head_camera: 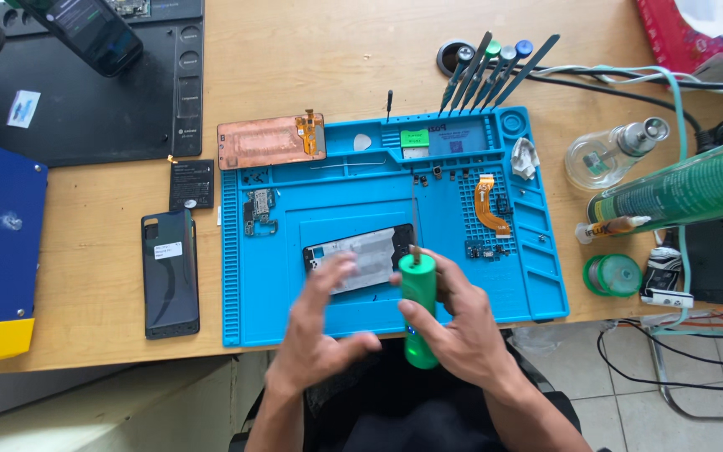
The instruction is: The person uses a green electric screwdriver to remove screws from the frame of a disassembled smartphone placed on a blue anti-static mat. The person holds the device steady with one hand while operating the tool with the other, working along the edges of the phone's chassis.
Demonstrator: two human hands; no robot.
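My right hand (462, 322) grips a green electric screwdriver (418, 293), held upright with its thin bit pointing at the far edge of an opened phone frame (361, 255). The frame lies on a blue repair mat (278, 322). My left hand (320, 326) hovers over the frame's near left side with its fingers apart and blurred, holding nothing. On the mat lie a small circuit board (258, 209) at the left and an orange flex cable (487, 205) at the right.
A phone screen panel (269, 141) rests on the mat's far left corner. A dark back cover (169, 272) and a battery (192, 183) lie left of the mat. Several tools (487, 67) stand at the far edge. A glass bottle (612, 152), green can (679, 188) and solder spool (614, 274) sit right.
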